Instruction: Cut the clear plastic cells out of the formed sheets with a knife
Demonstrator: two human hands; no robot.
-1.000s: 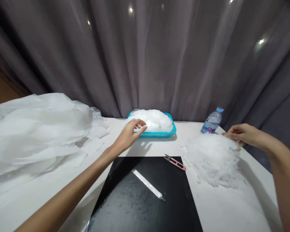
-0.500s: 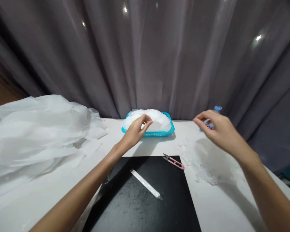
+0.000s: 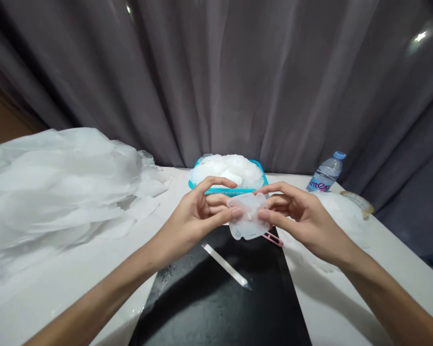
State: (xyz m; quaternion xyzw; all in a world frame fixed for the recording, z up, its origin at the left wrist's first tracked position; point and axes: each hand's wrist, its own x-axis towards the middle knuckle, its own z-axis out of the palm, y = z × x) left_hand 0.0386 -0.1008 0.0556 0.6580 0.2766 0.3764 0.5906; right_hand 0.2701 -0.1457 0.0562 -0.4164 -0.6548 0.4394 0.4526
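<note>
Grey curtains [image 3: 252,86] are hanging behind our white table [image 3: 350,307], and a black mat [image 3: 216,317] is lying on it before us. We are holding a translucent white piece [image 3: 248,231] up between both hands, over the mat's far part and in front of the blue basket [image 3: 259,168]. Our left hand [image 3: 195,214] is gripping its left side narrowly, thumb on the near face; our right hand [image 3: 306,216] is pinching the opposite side likewise, and the two thumbs are pointing at each other. White pieces [image 3: 231,170] are heaping up in the basket. Below our hands, a slim white strip [image 3: 226,265] is lying slantwise on the mat, and pink snips [image 3: 275,240] are partly hiding behind the piece. Sheer white sheets [image 3: 65,187] are piling up at left; at right, a bottle [image 3: 325,174] is standing beyond another white heap [image 3: 341,209].
</note>
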